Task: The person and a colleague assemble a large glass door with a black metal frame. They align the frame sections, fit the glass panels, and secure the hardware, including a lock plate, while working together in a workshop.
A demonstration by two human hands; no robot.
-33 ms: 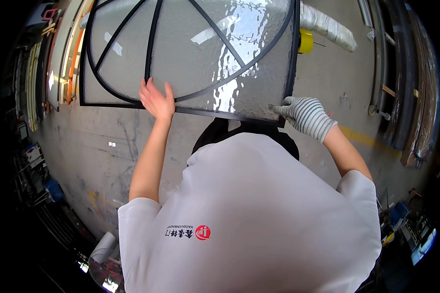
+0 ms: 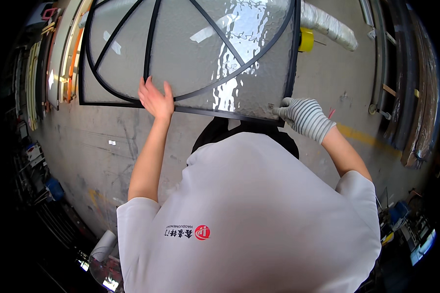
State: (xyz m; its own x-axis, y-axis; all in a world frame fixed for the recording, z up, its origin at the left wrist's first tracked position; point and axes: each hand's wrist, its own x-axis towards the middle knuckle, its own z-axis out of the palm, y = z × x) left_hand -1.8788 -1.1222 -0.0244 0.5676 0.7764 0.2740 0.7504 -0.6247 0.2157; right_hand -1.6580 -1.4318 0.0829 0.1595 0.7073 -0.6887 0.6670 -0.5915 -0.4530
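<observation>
A black-framed panel of rippled, see-through glass (image 2: 190, 73) lies flat in front of me, with black curved and straight bars across it. My left hand (image 2: 156, 100), bare, rests on its near edge where the upright bar meets the frame. Its fingers are spread and the palm lies over the bar. At the panel's near right corner is my right hand (image 2: 305, 117), in a grey-and-white striped glove. Its fingers are bent round that corner, with a fingertip on the glass beside a small label (image 2: 271, 106). What the lower fingers touch is hidden.
A yellow roll (image 2: 306, 40) and a long wrapped tube (image 2: 327, 25) are beyond the panel's right edge. Long profiles (image 2: 58, 53) stand on the left; dark wrapped lengths (image 2: 406, 83) line the right. A white roll (image 2: 104, 245) is at the lower left.
</observation>
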